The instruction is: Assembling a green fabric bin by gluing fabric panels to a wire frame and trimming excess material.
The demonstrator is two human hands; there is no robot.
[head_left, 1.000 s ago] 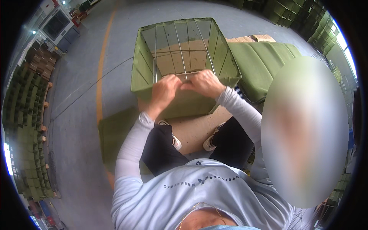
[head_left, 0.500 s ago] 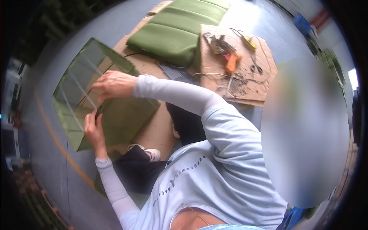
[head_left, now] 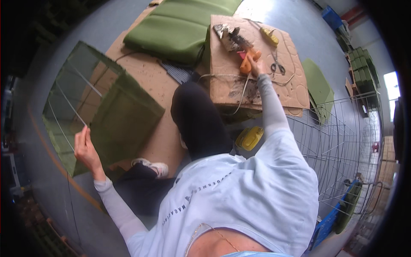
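Observation:
On the left, a green mesh-sided box [head_left: 128,111] with thin white strips [head_left: 70,102] across its side stands tilted on the cardboard. My left hand [head_left: 87,150] pinches its near edge, fingertips at the end of one strip. My right hand [head_left: 258,67] reaches far out and is closed round the handle of an orange glue gun [head_left: 245,66], which lies on a cardboard-topped block. A pale cord [head_left: 245,92] trails from the gun. Its nose points toward a dirty, crusted piece [head_left: 229,37]. Dark scissors [head_left: 277,67] and a yellow-handled tool [head_left: 269,37] lie beside it.
A green padded panel [head_left: 175,32] lies at the back, with dark grey strips [head_left: 176,73] near it. A yellow container [head_left: 249,138] sits under the block's near side. At the right stands a wire cage [head_left: 329,145]. My bent knee [head_left: 195,115] rises between box and block.
My right hand has left the mesh box, swung right and taken hold of the glue gun. My left hand stays on the box's edge. Box and block appear shifted left in view.

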